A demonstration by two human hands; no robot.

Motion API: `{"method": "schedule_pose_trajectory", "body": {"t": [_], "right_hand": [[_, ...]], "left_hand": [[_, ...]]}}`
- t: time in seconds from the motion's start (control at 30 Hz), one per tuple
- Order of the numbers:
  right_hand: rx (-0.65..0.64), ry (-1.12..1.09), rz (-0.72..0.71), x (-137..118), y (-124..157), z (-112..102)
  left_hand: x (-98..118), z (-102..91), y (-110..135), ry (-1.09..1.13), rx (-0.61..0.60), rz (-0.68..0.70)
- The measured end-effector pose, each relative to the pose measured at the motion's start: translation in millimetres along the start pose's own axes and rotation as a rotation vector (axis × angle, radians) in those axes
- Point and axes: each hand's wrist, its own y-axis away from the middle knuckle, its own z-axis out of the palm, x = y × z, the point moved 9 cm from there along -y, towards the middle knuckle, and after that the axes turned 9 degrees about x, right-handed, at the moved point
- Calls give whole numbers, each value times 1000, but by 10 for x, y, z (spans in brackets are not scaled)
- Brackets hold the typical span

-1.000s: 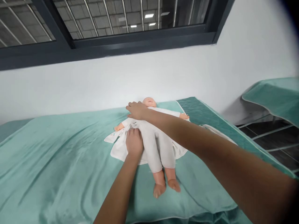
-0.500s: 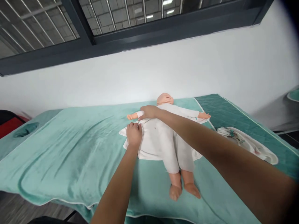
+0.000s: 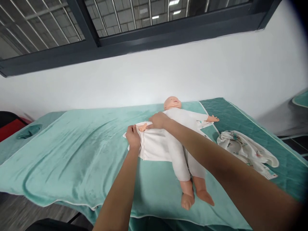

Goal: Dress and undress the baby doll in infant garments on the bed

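Note:
A baby doll (image 3: 176, 138) in a white bodysuit lies on its back, head toward the wall and bare feet toward me. Spread beneath it is a white baby garment (image 3: 156, 147), partly hidden by the doll. My left hand (image 3: 133, 137) is closed on the garment's left side, holding the cloth raised. My right hand (image 3: 159, 120) wraps around the doll's arm on the left. That arm's small hand (image 3: 143, 127) shows between my two hands, against the white cloth. The doll's other arm (image 3: 204, 118) stretches out to the right.
The doll rests on a padded bed with a teal cover (image 3: 79, 154). A crumpled printed white cloth (image 3: 247, 150) lies at the right. Behind stands a white wall (image 3: 134, 80) below a barred window. A face hole (image 3: 29, 131) is at the bed's left end.
The doll's arm on the left has bent down and inward, with my right hand still on it. My left hand has shifted slightly left and raised the garment's edge.

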Motion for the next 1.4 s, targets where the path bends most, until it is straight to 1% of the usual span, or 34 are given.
{"method": "schedule_pose_trajectory", "body": {"t": [0.1,0.23,0.33,0.43,0.57,0.63,0.7,0.77,0.8,0.83,0.87,0.9,0.93,0.97,1.03,1.1,1.13,1.2,1.23,1.3,1.4], "right_hand": [[30,25,15,-25,21,28],[98,39,62,-95,-9,72],[156,34,92,-146,-31,85],[218,2,100,-159,-7,31],[297,-76,105,-56,132,-169],[347,-113,132,80,281,-303],[448,-202,179,293,516,-447],[660,-420,269,624,875,-578],[776,-519,333,825,1092,-594],[911,-605,442,1062,1346,-573],[1009,-658,566,1284,1590,-496],[1086,-679,707,1486,1827,-388],[1110,-672,836,1641,2016,-262],[1066,-646,933,1748,2129,-133],[905,-584,1008,1839,2186,61],[754,-525,993,1817,2120,157],[708,-507,974,1787,2079,171],[678,-503,948,1731,2021,163],[683,-523,937,1710,2003,155],[723,-604,935,1697,1997,153],[768,-813,967,1714,1999,227]], "left_hand": [[105,25,53,-21,-41,68],[332,169,213,-48,-191,247],[420,243,299,-97,-257,321],[414,217,294,-172,-244,305],[305,34,238,-284,-147,184],[286,-37,250,-313,-121,172],[313,-74,286,-332,-99,213],[338,-88,320,-367,-73,245],[337,-88,330,-394,-62,241],[329,-85,334,-421,-55,227],[325,-82,335,-442,-50,215],[333,-82,335,-452,-45,213],[354,-88,334,-450,-35,223],[384,-101,334,-437,-19,243],[449,-127,343,-390,1,298],[480,-98,364,-344,-41,342],[473,-64,374,-336,-80,348],[431,4,382,-355,-145,334],[405,25,377,-376,-157,318],[375,36,358,-420,-145,291],[383,21,337,-454,-101,277]]}}
